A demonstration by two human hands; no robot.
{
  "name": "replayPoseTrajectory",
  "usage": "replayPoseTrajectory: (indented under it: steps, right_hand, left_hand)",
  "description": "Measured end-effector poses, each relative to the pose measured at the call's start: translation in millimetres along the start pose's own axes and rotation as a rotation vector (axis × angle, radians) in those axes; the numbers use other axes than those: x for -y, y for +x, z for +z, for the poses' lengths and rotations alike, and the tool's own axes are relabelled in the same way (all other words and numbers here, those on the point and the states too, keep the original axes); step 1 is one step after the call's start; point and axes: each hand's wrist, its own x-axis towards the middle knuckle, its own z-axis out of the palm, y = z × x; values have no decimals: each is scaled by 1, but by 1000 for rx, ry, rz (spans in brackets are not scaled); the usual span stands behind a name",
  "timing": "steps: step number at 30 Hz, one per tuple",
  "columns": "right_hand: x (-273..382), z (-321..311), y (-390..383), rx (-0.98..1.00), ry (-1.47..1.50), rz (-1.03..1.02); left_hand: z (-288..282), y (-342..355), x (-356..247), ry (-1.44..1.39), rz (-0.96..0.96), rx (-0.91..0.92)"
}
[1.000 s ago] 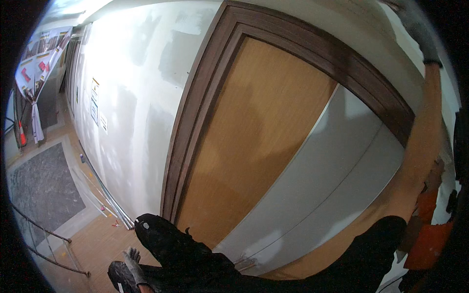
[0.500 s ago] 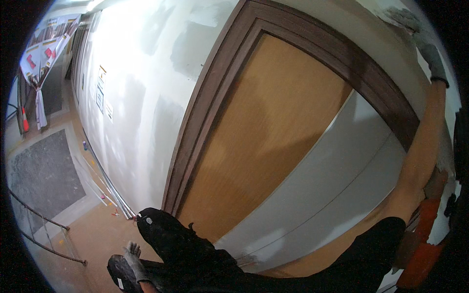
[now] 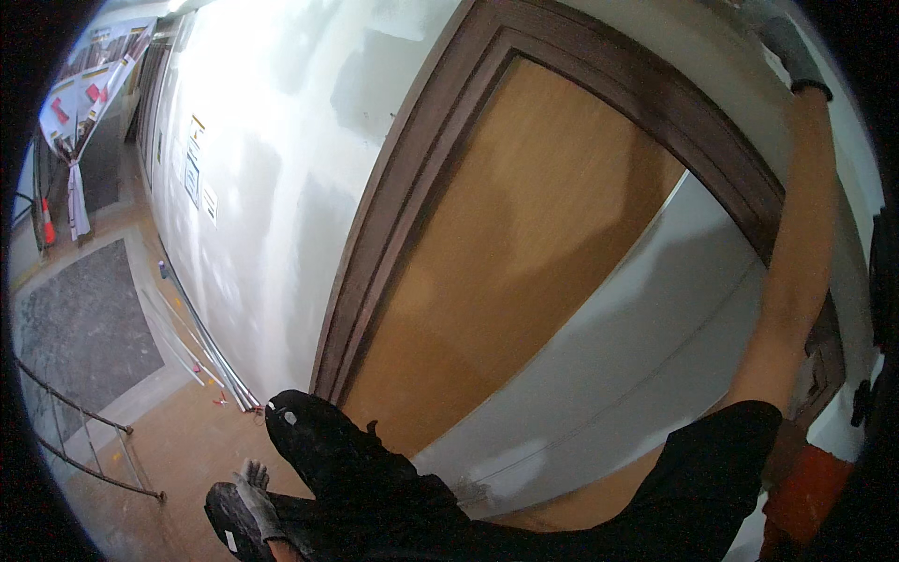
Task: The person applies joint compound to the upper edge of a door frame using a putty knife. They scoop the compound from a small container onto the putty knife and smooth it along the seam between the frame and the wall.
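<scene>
My left hand point(image 3: 256, 492), in a grey work glove, rests on my dark-trousered leg with its fingers stretched out and nothing in them. High at the far right, my right hand point(image 3: 789, 51) is raised in a dark grey glove, the bare forearm stretched up past the door frame point(image 3: 637, 94). That hand is at the pale wall point(image 3: 726, 108) above the brown frame. Its fingers lie in the dim rim of the picture, so whether they hold anything does not show. Within the frame are a wood-toned panel point(image 3: 524, 206) and a light grey panel point(image 3: 618, 356).
A white wall point(image 3: 272, 112) with grey filler patches runs along the left. Long metal strips point(image 3: 211, 342) lie at its foot. A curved metal rail point(image 3: 89, 417) stands at lower left. Farther back are a tied printed sheet point(image 3: 80, 187) and an orange post point(image 3: 47, 223).
My right hand and forearm have moved up and slightly left along the wall beside the frame. My left hand has stayed on my leg.
</scene>
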Motion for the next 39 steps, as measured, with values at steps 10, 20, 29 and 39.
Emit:
replayPoseTrajectory:
  steps: [10, 20, 29, 39]
  right_hand:
    - [-46, -64, -76, 97, -142, 61]
    - [-19, -131, -194, -37, 288, 639]
    - [-83, -82, -162, 107, -815, 594]
    - [124, 18, -43, -290, -662, 359]
  left_hand:
    - [0, 8, 2, -35, -21, 58]
    - [-7, 27, 21, -19, -57, 89]
    - [-7, 14, 22, -90, -34, 35]
    - [5, 7, 9, 7, -17, 12]
